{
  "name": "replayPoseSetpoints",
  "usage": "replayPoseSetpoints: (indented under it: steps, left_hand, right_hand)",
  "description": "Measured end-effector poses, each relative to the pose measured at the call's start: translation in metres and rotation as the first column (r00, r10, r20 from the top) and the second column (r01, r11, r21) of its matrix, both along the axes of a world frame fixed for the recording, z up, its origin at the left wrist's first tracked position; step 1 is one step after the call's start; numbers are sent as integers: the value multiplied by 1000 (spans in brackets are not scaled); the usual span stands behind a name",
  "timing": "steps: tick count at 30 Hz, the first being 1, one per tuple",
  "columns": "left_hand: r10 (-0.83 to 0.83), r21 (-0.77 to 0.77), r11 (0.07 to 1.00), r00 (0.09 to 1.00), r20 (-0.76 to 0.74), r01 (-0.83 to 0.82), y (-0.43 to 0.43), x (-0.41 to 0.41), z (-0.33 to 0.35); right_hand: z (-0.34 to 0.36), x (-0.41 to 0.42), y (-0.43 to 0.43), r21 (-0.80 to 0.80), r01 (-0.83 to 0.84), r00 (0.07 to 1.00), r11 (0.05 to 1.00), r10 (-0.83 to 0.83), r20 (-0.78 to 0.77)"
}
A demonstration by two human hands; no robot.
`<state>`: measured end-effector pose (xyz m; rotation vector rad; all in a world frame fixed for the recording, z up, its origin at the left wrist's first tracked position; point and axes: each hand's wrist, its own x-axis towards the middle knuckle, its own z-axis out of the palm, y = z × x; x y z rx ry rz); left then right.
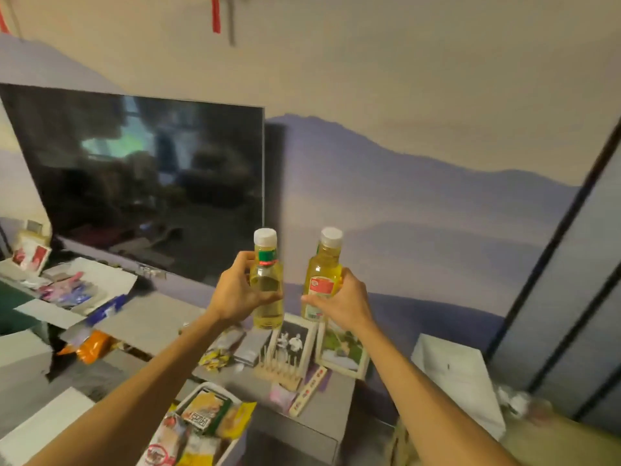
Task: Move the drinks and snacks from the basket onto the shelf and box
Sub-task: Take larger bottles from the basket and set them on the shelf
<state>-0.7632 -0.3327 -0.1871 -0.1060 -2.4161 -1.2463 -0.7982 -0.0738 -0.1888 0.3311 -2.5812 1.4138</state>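
My left hand [237, 292] grips a yellow drink bottle [267, 284] with a white cap and a green neck label, held upright above the grey shelf [154, 317]. Beside it my right hand [339, 302] grips a second yellow bottle [321, 274] with a red-and-white label, tilted slightly right. Both bottles hang in the air in front of the wall, apart from each other. Below, near the bottom edge, the white basket [198, 393] holds several snack packets. An open cardboard box [111, 274] with packets inside sits at the left on the shelf.
A large dark TV [144, 183] stands on the shelf to the left. Two framed photos [341, 351], a wooden rack [279, 371] and small snack packets [215, 359] lie under the bottles. An orange bag [92, 346] lies left. A white box [453, 371] stands right.
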Motion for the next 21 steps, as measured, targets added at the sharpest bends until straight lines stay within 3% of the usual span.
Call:
replayPoseSetpoints:
  steps: [14,21]
  left_hand:
    - [-401,86,913,916,25,398,382,28,-17]
    - [-473,68,880,879,62,469,504,16,-30]
  right_hand:
    - [-11,122,387,41,330,941,943,-332,61]
    - [-35,142,494,25,405,903,914,-404,146]
